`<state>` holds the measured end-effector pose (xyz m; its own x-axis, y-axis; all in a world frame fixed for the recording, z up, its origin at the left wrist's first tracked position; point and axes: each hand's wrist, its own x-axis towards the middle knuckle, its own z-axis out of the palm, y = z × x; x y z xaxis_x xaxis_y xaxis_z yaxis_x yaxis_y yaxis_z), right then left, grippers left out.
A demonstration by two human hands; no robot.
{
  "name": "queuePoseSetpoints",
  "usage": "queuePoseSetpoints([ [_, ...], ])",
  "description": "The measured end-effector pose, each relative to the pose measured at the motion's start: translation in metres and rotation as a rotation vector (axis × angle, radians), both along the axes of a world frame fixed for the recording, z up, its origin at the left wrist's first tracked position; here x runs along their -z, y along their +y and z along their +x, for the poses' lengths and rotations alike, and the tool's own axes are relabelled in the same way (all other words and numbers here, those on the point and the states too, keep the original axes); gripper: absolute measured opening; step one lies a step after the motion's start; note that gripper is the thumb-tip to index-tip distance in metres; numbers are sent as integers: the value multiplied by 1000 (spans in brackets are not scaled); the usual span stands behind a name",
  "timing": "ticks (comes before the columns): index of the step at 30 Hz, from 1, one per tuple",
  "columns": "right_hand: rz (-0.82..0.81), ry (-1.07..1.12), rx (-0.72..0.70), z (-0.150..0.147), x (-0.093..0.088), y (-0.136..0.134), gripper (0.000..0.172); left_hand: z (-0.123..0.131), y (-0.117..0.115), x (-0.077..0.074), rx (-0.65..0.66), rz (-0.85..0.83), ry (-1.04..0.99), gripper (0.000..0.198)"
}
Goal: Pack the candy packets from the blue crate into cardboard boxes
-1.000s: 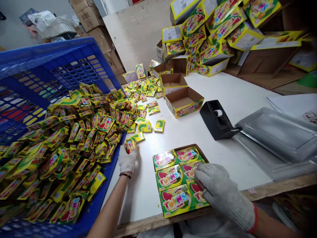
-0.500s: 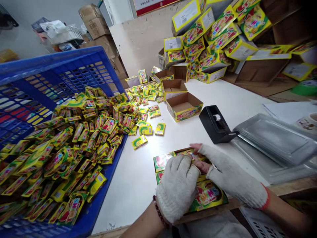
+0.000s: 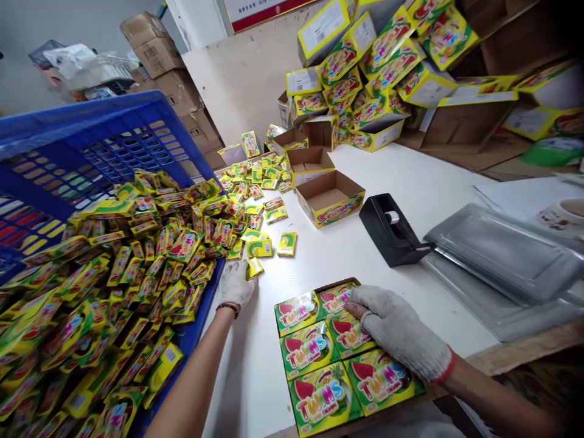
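The blue crate (image 3: 114, 106) brims with candy packets (image 3: 137, 274); the near-edge tray (image 3: 338, 283) holds six Twins packs (image 3: 310, 350). The left hand (image 3: 235, 286) has gone from the tray and pinches a loose packet (image 3: 253, 267); the right hand (image 3: 396, 328) lies open-fingered on the packs.

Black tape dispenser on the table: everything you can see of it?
The tape dispenser is black, apparently plastic, a wedge-shaped block with a whitish roll sunk in its top slot. It stands upright on the white table, between an open carton and stacked grey trays, its cutter end pointing at the trays; whether they touch is unclear. Neither hand touches it; the right hand is nearer.
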<state>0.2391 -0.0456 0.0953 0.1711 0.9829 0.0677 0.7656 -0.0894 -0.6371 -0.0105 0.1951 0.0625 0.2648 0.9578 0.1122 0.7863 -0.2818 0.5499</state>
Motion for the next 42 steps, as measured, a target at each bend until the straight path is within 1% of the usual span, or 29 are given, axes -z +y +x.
queuePoseSetpoints([
  [1, 21, -36, -21, -1, 0, -1, 25, -3, 2, 4, 0, -33, -15, 37],
  [3, 66, -138, -81, -1, 2, -4, 21, -7, -1, 8, -2, -84, -72, 35],
  [5, 76, -243, -116, 1, 3, -5, 17, -7, -14, 6, 0, -123, -170, 37],
  [6, 69, -281, -127, 3, 4, -5, 15, -5, -22, 2, 8, -144, -231, 40],
  [8, 86, -293, -150, 6, 2, -2, 10, 2, -42, -11, 34, -186, -350, 50],
  [9, 129, -268, -150, 7, -2, 1, 6, 8, -54, -21, 56, -218, -409, 55],
  [10, 194, -227, -142, 8, -6, 4, 13, 16, -65, -31, 89, -265, -475, 58],
  [12, 362, -108, -124, 7, -20, 14, 39, 33, -88, -55, 180, -390, -600, 57],
  [13, 436, -36, -130, 6, -29, 19, 49, 43, -99, -66, 238, -457, -639, 55],
  [14, 474, 38, -163, 5, -37, 25, 53, 52, -109, -76, 297, -513, -656, 53],
  [15, 473, 110, -212, 5, -45, 30, 48, 61, -116, -84, 345, -540, -642, 52],
  [17, 386, 214, -270, 6, -54, 40, 32, 75, -126, -92, 369, -469, -553, 52],
  [18, 318, 237, -258, 9, -54, 44, 24, 80, -128, -92, 352, -391, -499, 52],
  [20, 192, 245, -173, 16, -46, 49, 16, 84, -128, -84, 295, -213, -379, 47],
  [22, 144, 228, -110, 23, -28, 51, 20, 84, -126, -70, 274, -116, -258, 40],
  [24, 151, 242, -139, 28, -9, 51, 24, 83, -127, -56, 302, -110, -161, 39],
  [26, 164, 288, -191, 30, 4, 54, 23, 83, -128, -45, 363, -120, -75, 36],
  [28, 159, 309, -208, 30, 10, 60, 23, 86, -129, -39, 417, -114, 1, 31],
  [29, 165, 297, -190, 29, 10, 63, 23, 88, -128, -37, 429, -105, 30, 29],
  [32, 203, 226, -118, 28, 6, 69, 24, 93, -122, -37, 405, -78, 24, 28],
  [34, 200, 188, -143, 28, 4, 66, 26, 92, -122, -40, 393, -82, -13, 28],
  [36, 213, 142, -154, 30, 5, 59, 25, 88, -129, -46, 388, -49, -47, 25],
  [37, 231, 117, -126, 31, 5, 56, 23, 84, -135, -50, 402, -9, -54, 23],
  [38, 250, 95, -79, 33, 6, 53, 20, 81, -144, -54, 431, 42, -62, 20],
  [40, 279, 69, 27, 35, 8, 52, 18, 77, -164, -62, 543, 125, -85, 16],
  [42, 279, 77, 53, 32, 8, 56, 16, 78, -186, -63, 682, 140, -84, 18],
])
